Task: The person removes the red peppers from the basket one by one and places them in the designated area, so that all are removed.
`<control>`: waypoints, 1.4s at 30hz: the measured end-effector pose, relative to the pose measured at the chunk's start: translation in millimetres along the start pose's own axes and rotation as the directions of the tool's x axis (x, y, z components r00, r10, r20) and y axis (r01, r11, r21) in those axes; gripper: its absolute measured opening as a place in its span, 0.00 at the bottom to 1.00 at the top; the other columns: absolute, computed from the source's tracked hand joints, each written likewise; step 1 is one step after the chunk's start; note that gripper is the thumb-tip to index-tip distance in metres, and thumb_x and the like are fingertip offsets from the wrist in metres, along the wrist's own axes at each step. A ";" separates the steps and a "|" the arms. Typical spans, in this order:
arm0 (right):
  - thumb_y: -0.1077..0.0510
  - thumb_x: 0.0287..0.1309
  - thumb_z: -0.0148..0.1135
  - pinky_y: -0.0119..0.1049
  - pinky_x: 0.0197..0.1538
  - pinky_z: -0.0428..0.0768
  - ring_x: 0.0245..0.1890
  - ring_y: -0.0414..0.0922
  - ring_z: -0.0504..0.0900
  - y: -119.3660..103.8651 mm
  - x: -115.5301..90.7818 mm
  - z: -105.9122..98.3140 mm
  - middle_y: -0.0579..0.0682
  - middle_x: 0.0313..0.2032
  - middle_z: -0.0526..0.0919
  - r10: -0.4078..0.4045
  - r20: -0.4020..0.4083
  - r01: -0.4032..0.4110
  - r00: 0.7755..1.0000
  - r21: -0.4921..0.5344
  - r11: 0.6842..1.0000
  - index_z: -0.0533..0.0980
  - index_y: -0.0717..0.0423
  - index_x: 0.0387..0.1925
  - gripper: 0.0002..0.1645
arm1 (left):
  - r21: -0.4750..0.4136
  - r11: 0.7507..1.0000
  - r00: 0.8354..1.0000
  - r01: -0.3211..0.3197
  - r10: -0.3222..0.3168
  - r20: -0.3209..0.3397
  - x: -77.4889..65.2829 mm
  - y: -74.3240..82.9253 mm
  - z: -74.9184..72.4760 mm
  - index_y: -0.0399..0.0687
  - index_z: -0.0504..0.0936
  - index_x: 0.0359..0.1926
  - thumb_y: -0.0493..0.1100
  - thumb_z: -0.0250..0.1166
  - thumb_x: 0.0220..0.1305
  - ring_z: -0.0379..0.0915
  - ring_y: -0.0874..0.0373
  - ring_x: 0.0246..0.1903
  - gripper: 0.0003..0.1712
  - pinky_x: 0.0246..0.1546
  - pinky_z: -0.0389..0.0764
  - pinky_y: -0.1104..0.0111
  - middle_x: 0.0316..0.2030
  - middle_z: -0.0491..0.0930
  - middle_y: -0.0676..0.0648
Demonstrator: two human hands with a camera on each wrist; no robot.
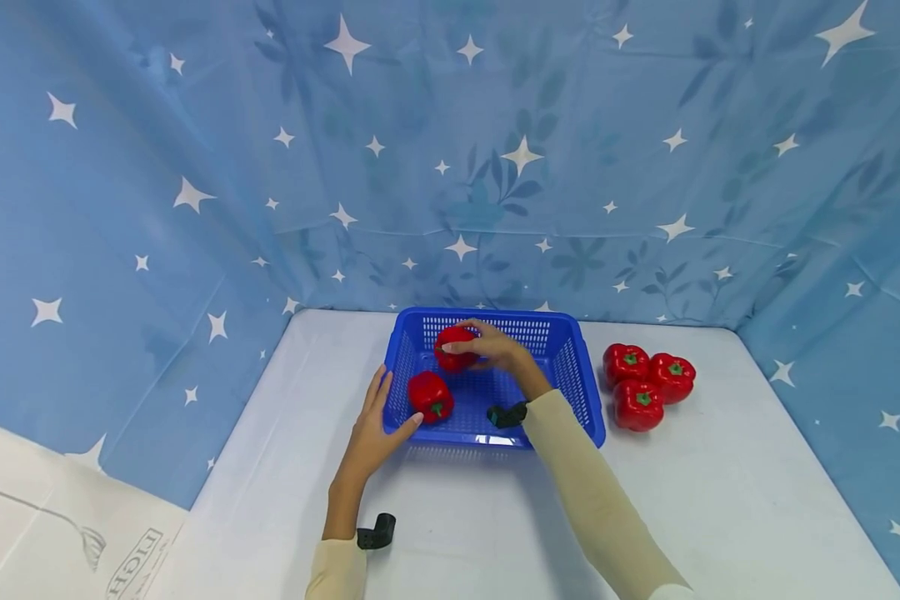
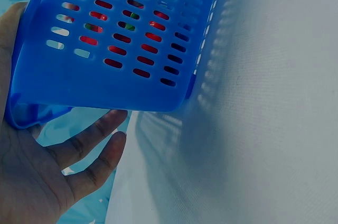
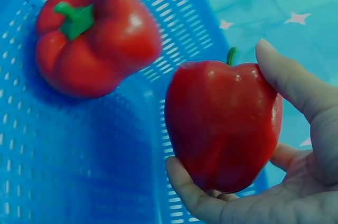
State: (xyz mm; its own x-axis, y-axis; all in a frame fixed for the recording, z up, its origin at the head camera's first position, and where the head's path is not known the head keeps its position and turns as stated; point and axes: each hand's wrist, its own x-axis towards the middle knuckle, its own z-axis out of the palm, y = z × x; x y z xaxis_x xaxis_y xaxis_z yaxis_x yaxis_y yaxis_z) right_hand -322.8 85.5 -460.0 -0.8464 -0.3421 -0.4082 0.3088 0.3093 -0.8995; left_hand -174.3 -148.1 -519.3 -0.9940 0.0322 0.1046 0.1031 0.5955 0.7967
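Note:
My right hand (image 1: 495, 348) holds a red bell pepper (image 3: 224, 123) with a green stem, thumb near its top and fingers round its lower end. That pepper is over the back left of a blue plastic basket (image 1: 587, 367). Another red bell pepper (image 1: 431, 397) lies inside at the front left, stem facing forward. My left hand (image 1: 369, 440) rests against the basket's front left corner. Its fingers lie fairly straight along the outside and the thumb reaches over the front rim. In the left wrist view, red shows through the slots of the basket wall (image 2: 95, 89).
Three red bell peppers (image 1: 639, 406) sit clustered on the white table (image 1: 727, 467), right of the basket. A blue star-patterned curtain (image 1: 420, 167) stands behind and along both sides. Dark wrist mounts (image 1: 378, 532) are strapped to both arms.

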 end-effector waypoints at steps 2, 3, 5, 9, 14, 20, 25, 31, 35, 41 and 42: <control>0.51 0.54 0.71 0.59 0.62 0.74 0.67 0.63 0.65 -2.1 -1.9 -3.1 0.60 0.68 0.62 -0.013 -0.007 0.013 1.000 0.039 0.999 0.61 0.48 0.69 0.44 | 0.001 1.000 1.000 -0.001 0.001 -0.001 0.2 0.2 0.2 0.59 0.47 0.78 0.70 0.63 0.56 0.41 0.47 0.77 0.56 0.67 0.59 0.41 0.78 0.38 0.59; 0.51 0.55 0.71 0.59 0.62 0.74 0.67 0.64 0.65 -3.0 -3.0 -4.8 0.60 0.68 0.62 -0.021 -0.008 0.021 1.000 0.057 0.998 0.60 0.48 0.69 0.43 | 0.000 1.000 1.000 0.001 -0.001 0.000 0.2 0.5 0.2 0.59 0.47 0.78 0.70 0.63 0.56 0.41 0.47 0.77 0.56 0.67 0.59 0.41 0.78 0.38 0.60; 0.52 0.56 0.70 0.60 0.62 0.73 0.67 0.64 0.65 -4.4 -5.3 -8.2 0.61 0.68 0.61 -0.038 -0.005 0.039 0.999 0.111 0.993 0.59 0.50 0.68 0.43 | -0.004 1.000 1.000 0.000 0.000 0.001 -0.2 1.5 -0.2 0.59 0.47 0.78 0.70 0.63 0.56 0.41 0.48 0.77 0.56 0.67 0.59 0.41 0.78 0.38 0.61; 0.55 0.60 0.66 0.63 0.63 0.70 0.68 0.65 0.62 -7.4 -14.3 -14.4 0.63 0.69 0.58 -0.074 -0.012 0.075 0.997 0.214 0.974 0.54 0.52 0.70 0.43 | -0.008 1.000 1.000 0.007 -0.007 0.005 -1.0 2.2 -0.9 0.59 0.48 0.78 0.69 0.64 0.56 0.41 0.48 0.77 0.55 0.67 0.59 0.41 0.78 0.38 0.60; 0.55 0.62 0.64 0.64 0.64 0.68 0.70 0.65 0.60 -7.4 -22.4 -21.8 0.64 0.70 0.55 -0.097 -0.027 0.101 0.995 0.276 0.956 0.49 0.53 0.71 0.44 | 0.003 1.000 1.000 -0.004 0.004 -0.002 -1.0 1.8 -1.9 0.58 0.48 0.78 0.69 0.64 0.57 0.40 0.47 0.77 0.56 0.67 0.59 0.41 0.78 0.39 0.58; 0.57 0.63 0.63 0.63 0.64 0.68 0.69 0.65 0.61 -6.0 -26.5 -27.7 0.65 0.69 0.54 -0.108 -0.033 0.112 0.994 0.309 0.944 0.46 0.54 0.70 0.44 | 0.003 1.000 1.000 0.000 0.000 0.000 0.1 1.7 -2.1 0.59 0.47 0.78 0.70 0.64 0.56 0.41 0.47 0.77 0.56 0.67 0.60 0.40 0.78 0.38 0.59; 0.58 0.65 0.61 0.62 0.64 0.68 0.70 0.64 0.60 -5.3 -34.3 -30.9 0.64 0.70 0.53 -0.134 -0.020 0.133 0.991 0.326 0.936 0.41 0.52 0.71 0.46 | -0.001 1.000 1.000 0.001 -0.001 -0.003 1.6 2.0 -1.2 0.60 0.47 0.78 0.70 0.64 0.56 0.41 0.47 0.77 0.56 0.66 0.60 0.39 0.78 0.39 0.57; 0.62 0.65 0.59 0.64 0.64 0.66 0.70 0.64 0.59 -4.1 -47.4 -37.7 0.63 0.70 0.53 -0.209 -0.025 0.204 0.978 0.362 0.910 0.43 0.52 0.71 0.44 | 0.000 1.000 1.000 0.002 -0.002 -0.006 1.4 1.5 0.2 0.61 0.47 0.78 0.70 0.64 0.56 0.41 0.46 0.77 0.56 0.66 0.59 0.39 0.78 0.39 0.56; 0.64 0.65 0.58 0.63 0.64 0.66 0.70 0.63 0.59 -3.0 -57.2 -43.1 0.62 0.70 0.54 -0.268 -0.016 0.256 0.963 0.354 0.899 0.48 0.52 0.71 0.40 | -0.004 1.000 1.000 0.004 -0.004 -0.009 -0.2 0.8 0.6 0.60 0.48 0.78 0.69 0.64 0.56 0.41 0.46 0.77 0.56 0.66 0.59 0.39 0.78 0.39 0.57; 0.64 0.65 0.59 0.58 0.60 0.73 0.70 0.62 0.60 -2.6 -72.5 -55.1 0.60 0.68 0.57 -0.367 -0.060 0.364 0.928 0.354 0.861 0.52 0.50 0.70 0.39 | 0.003 1.000 1.000 -0.001 0.001 -0.011 -0.7 0.1 1.7 0.60 0.48 0.78 0.69 0.64 0.57 0.41 0.47 0.77 0.55 0.66 0.59 0.40 0.78 0.40 0.57; 0.64 0.65 0.59 0.56 0.59 0.75 0.70 0.61 0.60 -2.6 -75.1 -57.3 0.59 0.68 0.57 -0.383 -0.072 0.382 0.921 0.360 0.851 0.53 0.50 0.70 0.38 | 0.004 1.000 1.000 -0.003 0.003 -0.011 -0.7 0.2 1.9 0.60 0.48 0.78 0.69 0.63 0.57 0.41 0.47 0.77 0.55 0.66 0.59 0.40 0.78 0.40 0.57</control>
State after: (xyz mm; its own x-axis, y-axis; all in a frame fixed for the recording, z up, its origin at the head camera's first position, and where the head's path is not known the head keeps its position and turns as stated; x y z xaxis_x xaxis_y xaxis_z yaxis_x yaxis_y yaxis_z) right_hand -284.9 161.2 -418.1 -0.9291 -0.3694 -0.0198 0.0953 -0.1874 -0.9776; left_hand -173.7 -146.4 -520.4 -0.9932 0.0246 0.1135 0.1055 0.5989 0.7938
